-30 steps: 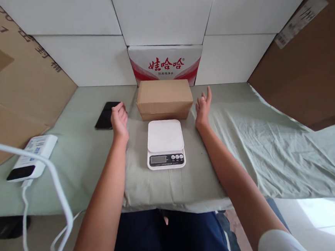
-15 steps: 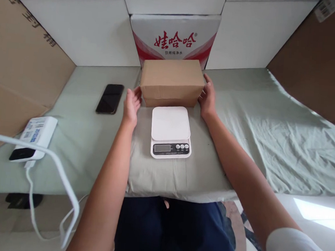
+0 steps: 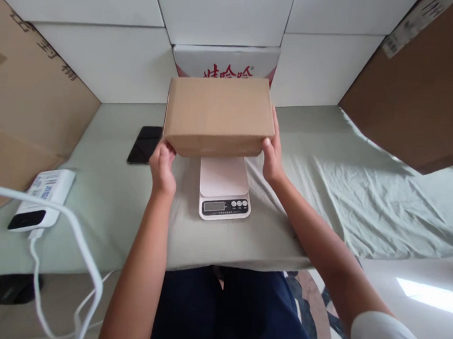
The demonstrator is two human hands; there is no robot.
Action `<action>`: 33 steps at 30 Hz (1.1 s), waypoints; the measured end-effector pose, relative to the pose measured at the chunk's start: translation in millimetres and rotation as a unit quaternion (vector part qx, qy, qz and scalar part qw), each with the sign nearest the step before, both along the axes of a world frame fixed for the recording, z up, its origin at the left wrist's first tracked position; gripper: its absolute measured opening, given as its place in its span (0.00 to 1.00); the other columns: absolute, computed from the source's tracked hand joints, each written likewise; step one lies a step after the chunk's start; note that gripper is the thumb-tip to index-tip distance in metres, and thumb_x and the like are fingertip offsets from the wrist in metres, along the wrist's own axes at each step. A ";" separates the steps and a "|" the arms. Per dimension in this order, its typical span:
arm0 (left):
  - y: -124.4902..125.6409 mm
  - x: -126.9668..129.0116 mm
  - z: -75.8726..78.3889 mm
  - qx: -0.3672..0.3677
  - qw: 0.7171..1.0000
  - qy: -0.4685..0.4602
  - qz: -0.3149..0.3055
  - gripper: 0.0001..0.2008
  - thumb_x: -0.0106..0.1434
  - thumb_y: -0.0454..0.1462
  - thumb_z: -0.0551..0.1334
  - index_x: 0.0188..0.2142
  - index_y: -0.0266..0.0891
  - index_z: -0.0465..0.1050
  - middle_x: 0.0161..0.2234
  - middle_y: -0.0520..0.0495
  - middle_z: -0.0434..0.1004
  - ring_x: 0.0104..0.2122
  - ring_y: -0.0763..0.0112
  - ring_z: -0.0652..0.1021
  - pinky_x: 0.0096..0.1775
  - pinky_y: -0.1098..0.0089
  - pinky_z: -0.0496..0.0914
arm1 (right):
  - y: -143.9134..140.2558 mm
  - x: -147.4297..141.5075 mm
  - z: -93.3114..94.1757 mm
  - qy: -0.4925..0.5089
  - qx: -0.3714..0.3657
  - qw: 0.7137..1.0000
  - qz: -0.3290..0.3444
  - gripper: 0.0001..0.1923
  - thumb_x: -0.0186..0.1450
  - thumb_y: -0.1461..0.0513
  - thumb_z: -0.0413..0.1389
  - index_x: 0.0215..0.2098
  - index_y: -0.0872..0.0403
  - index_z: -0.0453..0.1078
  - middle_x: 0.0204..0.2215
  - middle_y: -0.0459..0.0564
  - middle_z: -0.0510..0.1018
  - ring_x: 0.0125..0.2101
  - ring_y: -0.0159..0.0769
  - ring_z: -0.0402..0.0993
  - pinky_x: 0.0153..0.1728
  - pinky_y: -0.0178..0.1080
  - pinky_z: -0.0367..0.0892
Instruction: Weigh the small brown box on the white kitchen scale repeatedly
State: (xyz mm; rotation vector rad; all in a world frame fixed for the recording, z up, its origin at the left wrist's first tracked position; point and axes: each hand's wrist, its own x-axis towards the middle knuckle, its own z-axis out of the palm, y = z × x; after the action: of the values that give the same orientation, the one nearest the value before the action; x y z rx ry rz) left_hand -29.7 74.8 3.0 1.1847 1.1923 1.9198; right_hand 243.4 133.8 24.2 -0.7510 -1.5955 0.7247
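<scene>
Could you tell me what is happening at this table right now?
A person holds a plain brown cardboard box between both hands, the left hand at its left end and the right hand at its right end. The box is raised above a white digital scale on the green cloth; no contact between them is visible. A black phone lies to the left, and a white power bank with a cable sits farther left.

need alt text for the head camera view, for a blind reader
Two bare hands, left hand and right hand, hold a brown cardboard box above a white kitchen scale on a green cloth-covered table. A black phone lies left.
</scene>
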 end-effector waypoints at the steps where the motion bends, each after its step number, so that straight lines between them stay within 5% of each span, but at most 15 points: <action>1: -16.5 2.8 -0.4 0.003 1.000 -0.002 0.006 0.36 0.62 0.65 0.61 0.55 0.41 0.79 0.54 0.39 0.82 0.61 0.50 0.77 0.62 0.55 0.70 | -13.8 7.5 -4.4 -0.012 0.009 1.000 0.000 0.42 0.69 0.33 0.45 0.75 0.36 0.51 0.77 0.40 0.55 0.78 0.52 0.43 0.79 0.58 0.42; 5: -80.0 16.1 -16.8 -0.019 1.000 -0.001 -0.007 0.34 0.64 0.63 0.61 0.51 0.38 0.82 0.50 0.37 0.84 0.57 0.49 0.80 0.58 0.57 0.74 | -58.3 35.7 -37.1 -0.028 0.023 0.999 -0.002 0.41 0.71 0.36 0.47 0.77 0.36 0.47 0.78 0.39 0.51 0.78 0.54 0.47 0.78 0.60 0.45; 9: -108.1 24.5 -31.4 -0.034 0.999 -0.016 0.001 0.34 0.64 0.63 0.60 0.50 0.38 0.83 0.50 0.36 0.84 0.57 0.48 0.80 0.58 0.55 0.74 | -73.1 40.6 -50.9 -0.023 0.013 1.000 -0.012 0.39 0.71 0.36 0.44 0.76 0.36 0.48 0.78 0.39 0.53 0.77 0.53 0.49 0.77 0.61 0.49; 29: -95.3 24.3 -26.6 -0.056 0.998 -0.016 -0.014 0.42 0.62 0.67 0.59 0.62 0.41 0.77 0.64 0.34 0.76 0.67 0.45 0.72 0.66 0.50 0.65 | -66.8 26.6 -39.0 -0.037 -0.023 0.999 -0.014 0.39 0.70 0.35 0.45 0.75 0.34 0.50 0.77 0.41 0.56 0.77 0.52 0.50 0.77 0.61 0.49; 33: -97.7 20.7 -18.9 -0.023 1.000 -0.012 -0.008 0.40 0.64 0.66 0.58 0.65 0.46 0.73 0.69 0.38 0.69 0.71 0.47 0.66 0.69 0.52 0.61 | -61.2 33.5 -37.2 0.026 -0.033 0.998 -0.041 0.42 0.68 0.33 0.46 0.76 0.32 0.47 0.73 0.46 0.62 0.73 0.58 0.58 0.71 0.68 0.55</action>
State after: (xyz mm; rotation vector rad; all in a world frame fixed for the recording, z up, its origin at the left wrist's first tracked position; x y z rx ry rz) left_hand -9.0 -22.9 -15.9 1.1408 1.2048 1.8793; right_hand 276.9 72.7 -13.0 -0.8335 -1.4911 0.7354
